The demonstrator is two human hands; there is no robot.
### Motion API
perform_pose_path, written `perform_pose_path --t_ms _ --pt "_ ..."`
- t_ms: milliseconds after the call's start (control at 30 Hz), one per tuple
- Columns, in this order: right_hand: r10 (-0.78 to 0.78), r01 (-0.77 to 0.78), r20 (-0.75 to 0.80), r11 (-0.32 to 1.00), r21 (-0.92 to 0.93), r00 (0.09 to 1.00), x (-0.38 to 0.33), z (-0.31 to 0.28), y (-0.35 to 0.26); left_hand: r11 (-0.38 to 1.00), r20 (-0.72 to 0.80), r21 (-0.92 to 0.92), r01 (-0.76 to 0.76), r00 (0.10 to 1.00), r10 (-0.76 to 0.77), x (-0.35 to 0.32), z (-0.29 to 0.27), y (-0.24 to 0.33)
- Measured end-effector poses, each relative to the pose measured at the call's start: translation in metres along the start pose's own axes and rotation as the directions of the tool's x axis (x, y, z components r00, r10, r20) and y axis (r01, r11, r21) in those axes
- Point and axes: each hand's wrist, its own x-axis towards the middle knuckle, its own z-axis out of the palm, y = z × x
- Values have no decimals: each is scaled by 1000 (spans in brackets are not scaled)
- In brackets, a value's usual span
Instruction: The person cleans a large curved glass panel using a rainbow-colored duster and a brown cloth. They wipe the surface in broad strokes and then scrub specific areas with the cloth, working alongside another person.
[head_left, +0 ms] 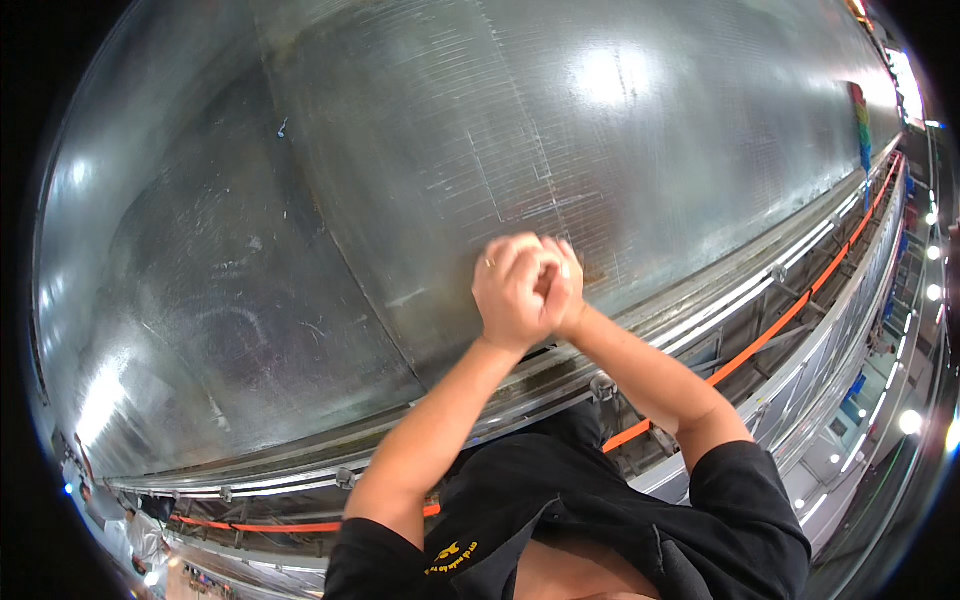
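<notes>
Over the near edge of a broad, dull-grey sheet-metal tabletop (390, 190), the person's two bare hands are brought together, touching each other, with the forearms converging from either side of the body. The left hand (515, 295) is toward the camera, its fingers curled closed, and a thin gold-coloured ring (490, 262) circles one of them; whether anything lies inside that curl cannot be told. The right hand (573, 312) is largely hidden behind the left, so how its fingers stand cannot be made out. The tabletop spreads beneath and beyond both hands, though contact with it is hard to judge. A dark straight seam (345, 265) crosses the metal to the left of the hands, and pale fine scratches (490, 175) mark the surface beyond them. Far to the left, near the seam, lies a small blue-and-white scrap (282, 128). At the far right edge is a narrow multicoloured strip (862, 125). Bright silvery metal rails (740, 295) run along the near edge, with a long flat orange band (770, 345) below them. The person wears a black short-sleeved shirt (600, 500) with a yellow emblem (450, 555) on the chest.
</notes>
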Motion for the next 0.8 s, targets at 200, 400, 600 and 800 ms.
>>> perform_pose_path --t_ms 200,400,600,800 --pt "42 32 -283 967 253 958 251 16 39 986 -80 -65 -151 986 146 213 0 -107" --pt "50 48 -450 978 205 892 379 12 77 996 -16 81 -30 999 32 331 5 -127" --pt "108 -18 -423 977 211 900 275 28 15 991 1 133 -14 1000 14 223 -25 -100" --pt "113 -28 -319 965 259 941 61 30 -126 994 41 100 -47 998 43 -4 -108 -57"
